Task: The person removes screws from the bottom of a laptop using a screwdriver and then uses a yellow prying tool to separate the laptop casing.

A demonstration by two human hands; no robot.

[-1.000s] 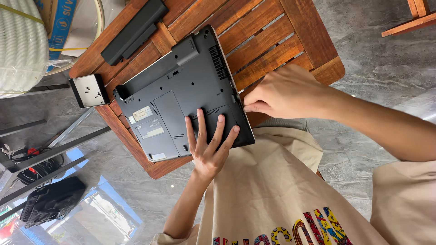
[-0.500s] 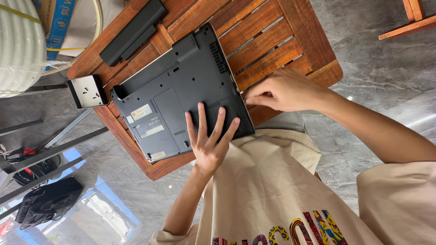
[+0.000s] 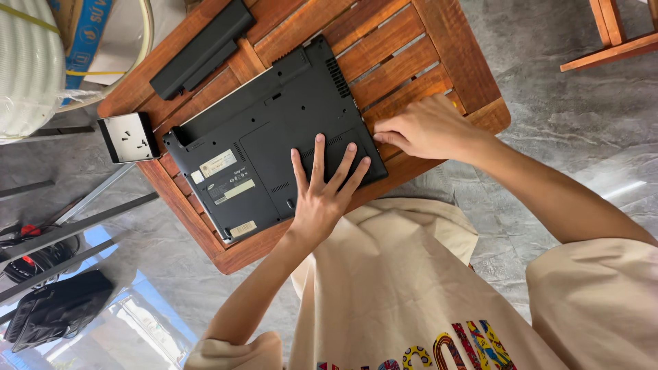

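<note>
Cloth of a beige printed shirt (image 3: 397,288) fills the nearest part of the view, at 6 o'clock. Just beyond it the left hand (image 3: 322,199) lies flat with its fingers spread wide on the upturned black laptop (image 3: 274,137), palm at the near edge; it is open and grasps nothing. At 3 o'clock of that hand the right hand (image 3: 425,127) rests on the wooden slatted table (image 3: 439,48) with its fingers curled and the fingertips touching the laptop's right edge; whether it pinches anything there I cannot tell.

The laptop lies bottom-up and skewed on the table, covering most of the near half, its labels toward 8 o'clock and its vent grille toward 1 o'clock. At 9 o'clock of the laptop a small white socket block (image 3: 129,137) sits on the table's left corner, just beside the laptop. Farther off, at 11 o'clock, a long black battery pack (image 3: 202,49) lies on the slats, apart from the laptop.

Beyond the table, a white ribbed coil (image 3: 27,62) stands at 10 o'clock. A black bag (image 3: 58,308) lies on the grey floor at 8 o'clock, and a wooden frame (image 3: 610,41) shows at 2 o'clock
</note>
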